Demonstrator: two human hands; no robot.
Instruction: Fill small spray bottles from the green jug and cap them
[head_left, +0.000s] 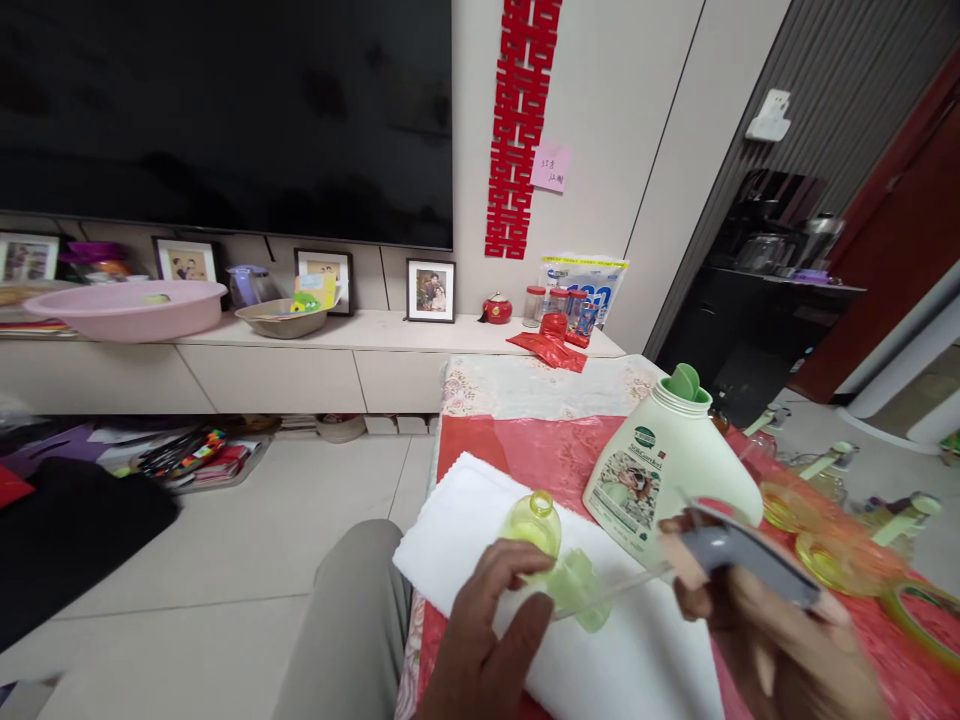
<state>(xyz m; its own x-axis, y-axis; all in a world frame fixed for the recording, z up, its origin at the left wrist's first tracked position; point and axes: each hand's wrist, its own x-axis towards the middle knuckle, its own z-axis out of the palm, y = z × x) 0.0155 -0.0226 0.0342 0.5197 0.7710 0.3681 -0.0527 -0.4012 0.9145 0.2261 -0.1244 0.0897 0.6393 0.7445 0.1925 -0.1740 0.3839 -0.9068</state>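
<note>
Gray tool (754, 560) — blurry, kind unclear

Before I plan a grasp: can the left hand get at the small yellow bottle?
Probably yes: the left hand is close beside the small yellow bottle on the white cloth, with nothing visible blocking its near side.

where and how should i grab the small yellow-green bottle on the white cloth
Probably by its neck, pinched from above: the small bottle seems to stand upright, its narrow neck rising clear above the wider, rounded body. The left hand crowds its lower front, and a pale green piece lies just to its right on the white cloth.
</note>
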